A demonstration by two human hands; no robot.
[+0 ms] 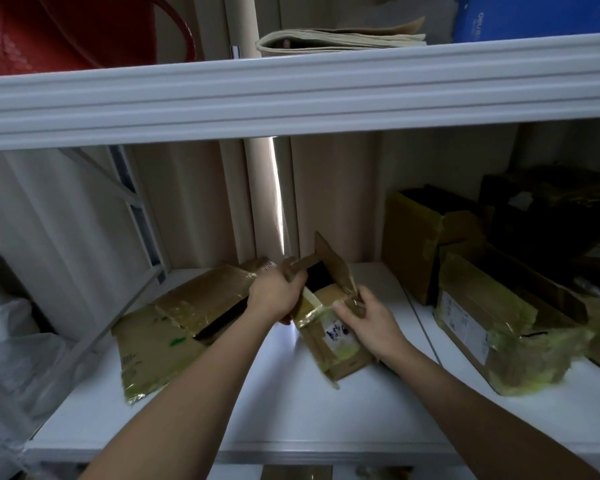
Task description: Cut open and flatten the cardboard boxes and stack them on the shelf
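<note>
Taped small box (329,337) with flaps up, my left hand (278,294) gripping one flap, right hand (368,320) pinching its torn corner, on shelf (291,417).

Brown box (329,341) with white label, on white shelf (291,410).

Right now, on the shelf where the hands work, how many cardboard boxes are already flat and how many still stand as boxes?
Flattened boxes: 1
Small box held by left hand and right hand: 1
Taped boxes standing at right: 2
Total: 4. Dark things at far right are too dim to count.
</note>
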